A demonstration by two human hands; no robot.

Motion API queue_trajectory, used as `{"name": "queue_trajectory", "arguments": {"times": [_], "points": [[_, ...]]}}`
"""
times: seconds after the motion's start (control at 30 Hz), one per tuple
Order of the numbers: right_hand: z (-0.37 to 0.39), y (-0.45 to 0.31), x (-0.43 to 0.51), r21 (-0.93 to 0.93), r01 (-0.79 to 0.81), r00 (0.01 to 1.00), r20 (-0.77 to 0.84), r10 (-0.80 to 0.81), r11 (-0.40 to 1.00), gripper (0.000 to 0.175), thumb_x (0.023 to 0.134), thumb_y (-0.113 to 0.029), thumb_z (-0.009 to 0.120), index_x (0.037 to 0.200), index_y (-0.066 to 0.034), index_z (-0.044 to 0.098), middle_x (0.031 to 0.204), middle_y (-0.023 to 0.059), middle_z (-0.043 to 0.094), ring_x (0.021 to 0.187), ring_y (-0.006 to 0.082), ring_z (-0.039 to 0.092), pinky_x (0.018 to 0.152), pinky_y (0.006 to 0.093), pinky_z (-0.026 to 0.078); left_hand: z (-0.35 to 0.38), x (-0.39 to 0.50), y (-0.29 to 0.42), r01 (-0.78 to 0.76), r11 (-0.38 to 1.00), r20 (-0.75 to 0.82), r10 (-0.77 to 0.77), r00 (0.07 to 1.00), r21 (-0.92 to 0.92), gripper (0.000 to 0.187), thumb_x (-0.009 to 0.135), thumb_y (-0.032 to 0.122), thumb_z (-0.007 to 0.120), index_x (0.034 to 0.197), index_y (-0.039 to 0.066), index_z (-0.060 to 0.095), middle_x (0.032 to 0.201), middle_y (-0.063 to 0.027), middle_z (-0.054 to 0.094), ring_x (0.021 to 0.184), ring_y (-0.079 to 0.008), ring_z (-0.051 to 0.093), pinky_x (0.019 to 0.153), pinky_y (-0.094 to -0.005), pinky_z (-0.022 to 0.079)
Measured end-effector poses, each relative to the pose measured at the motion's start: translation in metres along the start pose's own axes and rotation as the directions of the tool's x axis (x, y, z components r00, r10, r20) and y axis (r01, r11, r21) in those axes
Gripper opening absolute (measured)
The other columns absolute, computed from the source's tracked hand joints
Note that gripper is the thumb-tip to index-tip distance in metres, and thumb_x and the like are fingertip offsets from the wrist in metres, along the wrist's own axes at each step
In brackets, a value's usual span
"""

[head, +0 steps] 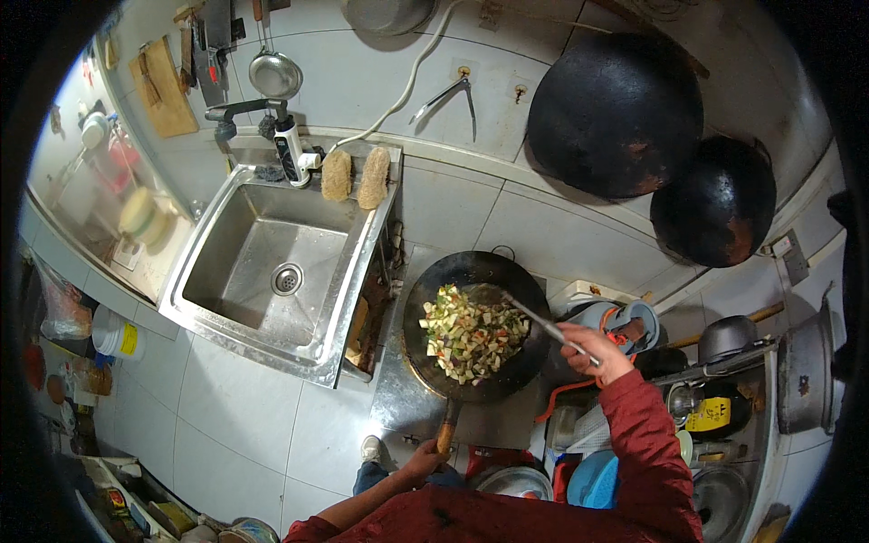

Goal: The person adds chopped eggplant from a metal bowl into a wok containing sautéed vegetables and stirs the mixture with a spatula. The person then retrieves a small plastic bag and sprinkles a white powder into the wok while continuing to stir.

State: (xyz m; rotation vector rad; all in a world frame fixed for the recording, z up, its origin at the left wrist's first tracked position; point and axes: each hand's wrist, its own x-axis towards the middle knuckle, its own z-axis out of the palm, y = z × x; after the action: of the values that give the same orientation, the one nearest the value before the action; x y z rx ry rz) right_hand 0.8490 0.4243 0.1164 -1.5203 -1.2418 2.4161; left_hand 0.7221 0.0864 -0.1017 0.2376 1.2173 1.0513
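A black wok stands on a metal stove top, holding diced pale vegetables mixed with green and reddish bits. My left hand is closed around the wok's wooden handle. In my right hand is the metal handle of a cooking utensil, most likely a ladle or a spatula. Its far end reaches into the wok at the upper right, beside the food, and its shape is hard to make out there.
Left of the wok is a stainless steel sink with a faucet and two loofah sponges. Two dark woks and tongs hang on the wall. At the right, a grey container and a crowded rack stand near my right arm.
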Motion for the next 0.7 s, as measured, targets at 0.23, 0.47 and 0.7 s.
{"name": "queue_trajectory", "arguments": {"times": [0.23, 0.47, 0.7], "points": [[0.007, -0.040, 0.066, 0.008, -0.140, 0.987, 0.077, 0.139, 0.990, 0.012, 0.087, -0.022, 0.045, 0.080, -0.0133, 0.044, 0.058, -0.0048, 0.041, 0.039, 0.0030, 0.034, 0.031, 0.0179, 0.024, 0.000, -0.002, 0.002, 0.065, 0.994, 0.011, -0.064, 0.998, -0.087, 0.015, 0.080, 0.010, 0.056, 0.090, 0.004, 0.047, 0.069, -0.0024, 0.049, 0.056, -0.0111, 0.047, 0.050, -0.0255, 0.039], [0.043, 0.003, 0.056, -0.767, 0.004, 0.989, 0.096, 0.109, 0.642, 0.027, 0.082, -0.016, 0.046, 0.108, -0.0120, 0.047, 0.058, -0.0024, 0.041, 0.045, 0.0047, 0.042, 0.033, 0.0199, 0.032, -0.010, 0.008, -0.007, 0.065, 0.997, 0.056, -0.067, 0.996, 0.032, 0.017, 0.081, 0.012, 0.056, 0.092, 0.003, 0.047, 0.069, -0.0030, 0.050, 0.056, -0.0114, 0.048, 0.050, -0.0256, 0.039], [0.058, 0.045, -0.059, -0.780, -0.048, 0.994, -0.101, -0.049, 0.624, 0.054, 0.080, -0.016, 0.047, 0.132, -0.0081, 0.032, 0.063, 0.0062, 0.048, 0.044, 0.0126, 0.043, 0.039, 0.0275, 0.037, -0.012, 0.014, -0.011, 0.087, 0.994, 0.124, -0.078, 0.989, -0.065, 0.021, 0.080, 0.010, 0.057, 0.096, 0.003, 0.044, 0.066, -0.0029, 0.049, 0.053, -0.0120, 0.048, 0.044, -0.0253, 0.037]]}}
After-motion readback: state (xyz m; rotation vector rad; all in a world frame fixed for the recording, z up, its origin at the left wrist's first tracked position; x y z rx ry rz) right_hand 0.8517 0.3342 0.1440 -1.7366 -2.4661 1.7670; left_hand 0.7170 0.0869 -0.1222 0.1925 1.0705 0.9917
